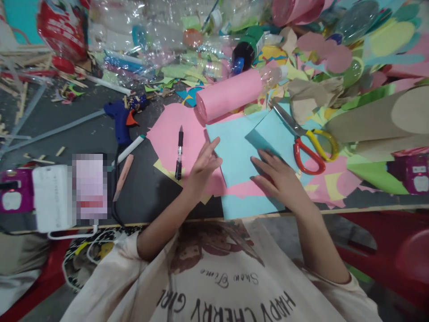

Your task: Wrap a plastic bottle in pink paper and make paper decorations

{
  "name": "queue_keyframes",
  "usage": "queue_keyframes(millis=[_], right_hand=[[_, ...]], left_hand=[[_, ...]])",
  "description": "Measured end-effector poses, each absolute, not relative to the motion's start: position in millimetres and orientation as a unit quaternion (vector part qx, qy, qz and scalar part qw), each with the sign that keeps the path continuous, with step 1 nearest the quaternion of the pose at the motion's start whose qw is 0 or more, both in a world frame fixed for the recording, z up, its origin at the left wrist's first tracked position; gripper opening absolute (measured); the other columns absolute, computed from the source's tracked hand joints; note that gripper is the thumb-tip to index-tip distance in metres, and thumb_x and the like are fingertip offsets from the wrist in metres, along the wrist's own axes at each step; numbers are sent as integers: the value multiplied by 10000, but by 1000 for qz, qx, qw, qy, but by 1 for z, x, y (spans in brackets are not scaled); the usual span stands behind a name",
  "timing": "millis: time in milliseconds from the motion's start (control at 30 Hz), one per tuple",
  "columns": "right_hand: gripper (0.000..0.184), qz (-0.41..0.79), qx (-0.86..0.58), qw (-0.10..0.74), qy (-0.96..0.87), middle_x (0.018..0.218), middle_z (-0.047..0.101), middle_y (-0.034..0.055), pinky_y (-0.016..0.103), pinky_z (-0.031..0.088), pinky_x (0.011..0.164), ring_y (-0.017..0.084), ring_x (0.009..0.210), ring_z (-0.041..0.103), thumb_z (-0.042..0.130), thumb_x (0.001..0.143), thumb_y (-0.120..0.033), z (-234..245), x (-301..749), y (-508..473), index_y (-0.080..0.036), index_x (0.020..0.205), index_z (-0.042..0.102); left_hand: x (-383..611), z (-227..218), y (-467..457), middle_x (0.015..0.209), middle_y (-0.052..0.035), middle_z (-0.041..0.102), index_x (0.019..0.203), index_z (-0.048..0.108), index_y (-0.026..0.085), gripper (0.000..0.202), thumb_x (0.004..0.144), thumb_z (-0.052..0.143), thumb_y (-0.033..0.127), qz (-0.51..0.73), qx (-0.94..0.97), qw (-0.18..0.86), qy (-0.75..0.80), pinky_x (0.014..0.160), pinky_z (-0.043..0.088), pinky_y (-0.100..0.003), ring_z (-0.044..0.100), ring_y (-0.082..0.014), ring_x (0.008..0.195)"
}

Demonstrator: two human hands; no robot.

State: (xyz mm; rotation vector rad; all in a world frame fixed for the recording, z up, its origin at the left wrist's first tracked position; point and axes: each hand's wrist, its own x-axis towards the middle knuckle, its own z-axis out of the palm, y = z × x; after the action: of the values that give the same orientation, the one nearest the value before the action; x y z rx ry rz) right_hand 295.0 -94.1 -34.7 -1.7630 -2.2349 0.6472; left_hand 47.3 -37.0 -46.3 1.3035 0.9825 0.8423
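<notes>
A light blue sheet of paper point(231, 152) lies in front of me on top of pink paper. At its left edge rests my left hand point(203, 167), fingers apart and slightly bent. My right hand point(278, 176) is spread over the sheet's right side, its fingertips near a folded or overlapping blue flap point(273, 132). Neither hand is closed on anything. Just right of the flap are scissors point(301, 134) with red and yellow handles. To the left of my left hand, a black pen point(180, 152) lies on a pink paper piece point(164, 129).
A bottle wrapped in pink paper point(231, 96) lies behind the blue sheet. Plastic bottles and paper scraps crowd the back. At left are a blue glue gun point(122, 118), a marker point(129, 150), a phone point(90, 185) and a white power bank point(51, 197). Brown paper point(368, 120) is at right.
</notes>
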Motion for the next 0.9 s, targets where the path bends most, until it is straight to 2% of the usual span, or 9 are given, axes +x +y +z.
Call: queue_keyframes(millis=[67,100,200,267,400,500,633,767,900], right_hand=[[468,164,-620,90,-762,1515,492,105,589,341,1149,326,1421,427,379,1003,-438,-39,292,-90,-237,1391,546],[467,139,-629,89,-760,1518,487,109,604,313,1157,324,1431,411,359,1010,-423,-40,291,-89,-235,1400,535],[507,108,-610,102,-778,1534,465,119,631,244,1175,324,1456,369,364,1005,-468,-42,285,-91,-237,1444,471],[590,132,-555,103,-815,1549,441,126,602,257,1183,318,1468,347,407,972,-555,-41,278,-96,-229,1463,436],[634,176,-467,87,-862,1543,449,129,527,342,1166,284,1457,373,436,949,-592,-42,263,-104,-219,1462,427],[512,169,-456,114,-866,1452,557,135,513,421,1114,277,1388,473,456,975,-502,-42,259,-99,-203,1386,513],[275,121,-427,190,-876,1174,727,125,420,544,965,245,1150,657,483,991,-306,-34,255,-91,-169,1168,644],[243,35,-462,252,-850,1085,736,135,360,553,827,228,1018,686,531,949,-147,-18,243,-95,-160,1176,615],[183,28,-402,291,-868,894,742,84,287,524,700,172,830,677,533,928,-85,-12,226,-107,-152,1073,622]], left_hand=[[36,-41,-35,1523,-79,424,1380,515,258,475,931,514,416,387,583,569,432,1106,437,-474,362,-308,1447],[31,-36,-36,1535,-77,417,1338,549,261,421,943,508,403,394,593,554,432,1113,437,-474,361,-301,1453],[18,-22,-48,1275,-104,644,1182,626,223,275,993,438,291,378,658,513,402,986,550,-366,612,-205,1221],[9,-18,-57,1122,-85,710,1128,632,208,226,980,461,209,337,740,449,371,919,578,-318,672,-167,1093],[-6,-26,-67,1222,-133,688,1173,609,153,259,919,565,175,209,894,203,342,986,550,-426,643,-248,1161],[-13,-29,-61,1197,-152,699,1126,622,101,231,922,569,195,169,930,103,310,969,549,-379,661,-252,1125],[-10,-24,-47,977,-77,758,979,659,125,198,971,467,174,191,940,54,279,836,551,-281,714,-175,905],[0,-22,-34,767,-7,737,825,664,180,272,987,459,256,164,918,80,352,624,485,-249,673,-145,672],[7,-26,-24,774,-13,739,813,668,178,329,1004,420,280,145,911,98,373,618,453,-250,672,-150,691]])
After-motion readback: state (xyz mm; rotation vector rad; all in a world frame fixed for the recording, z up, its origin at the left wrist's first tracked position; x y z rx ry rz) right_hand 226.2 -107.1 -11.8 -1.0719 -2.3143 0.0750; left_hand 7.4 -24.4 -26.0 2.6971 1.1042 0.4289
